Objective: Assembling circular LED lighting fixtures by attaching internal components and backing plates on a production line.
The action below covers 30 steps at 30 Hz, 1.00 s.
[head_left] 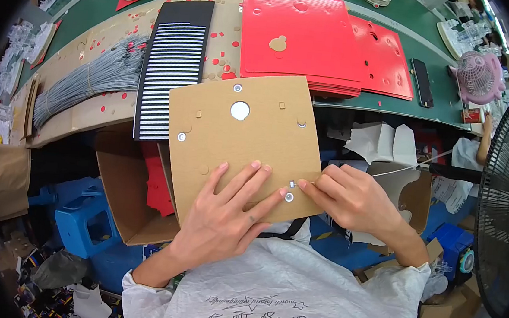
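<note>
A square tan cardboard sheet (250, 140) leans from the table's front edge toward my lap. It has a large round hole near its far side, several small round holes and small square cut-outs. My left hand (222, 214) lies on its near part with the fingers spread. At the sheet's near right, beside a small square cut-out (291, 184) and a round hole, my right hand (345, 197) is closed in a pinch on a thin pale wire (411, 166). The wire trails out to the right behind that hand. Its tip between the fingers is too small to make out.
On the table lie a bundle of grey wires (92, 75), a black-and-white striped sheet (173, 82), stacked red sheets (303, 48) and a phone (422, 83). A black fan (505, 199) stands at the right. An open cardboard box (116, 177) and a blue stool (82, 223) are lower left.
</note>
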Each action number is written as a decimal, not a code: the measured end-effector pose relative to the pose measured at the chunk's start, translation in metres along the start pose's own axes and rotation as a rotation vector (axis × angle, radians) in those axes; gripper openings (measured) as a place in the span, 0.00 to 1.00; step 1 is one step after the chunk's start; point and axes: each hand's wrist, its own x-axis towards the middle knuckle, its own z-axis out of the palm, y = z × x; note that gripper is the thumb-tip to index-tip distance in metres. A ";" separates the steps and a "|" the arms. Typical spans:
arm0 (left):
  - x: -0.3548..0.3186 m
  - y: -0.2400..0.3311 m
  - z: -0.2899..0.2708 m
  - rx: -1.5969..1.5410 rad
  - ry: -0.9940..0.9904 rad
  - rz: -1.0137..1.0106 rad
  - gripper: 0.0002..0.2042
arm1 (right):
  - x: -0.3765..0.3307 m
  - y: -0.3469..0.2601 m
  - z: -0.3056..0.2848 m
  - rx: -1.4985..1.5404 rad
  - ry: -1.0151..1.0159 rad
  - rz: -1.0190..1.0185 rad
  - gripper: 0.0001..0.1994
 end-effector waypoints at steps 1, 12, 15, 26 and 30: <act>-0.001 0.000 0.000 0.001 -0.001 -0.001 0.32 | 0.001 -0.002 -0.002 -0.041 -0.017 -0.010 0.26; 0.001 0.002 0.002 -0.018 -0.038 -0.003 0.31 | 0.005 -0.003 -0.008 0.018 -0.097 -0.040 0.28; 0.002 0.003 0.001 -0.023 -0.042 -0.001 0.31 | 0.006 -0.002 -0.010 0.034 -0.100 -0.036 0.28; 0.002 0.000 0.001 -0.021 -0.060 -0.011 0.31 | 0.006 0.006 -0.005 0.123 -0.086 -0.050 0.28; 0.003 0.000 0.001 -0.024 -0.056 -0.016 0.31 | 0.009 0.008 -0.007 0.090 -0.084 -0.083 0.30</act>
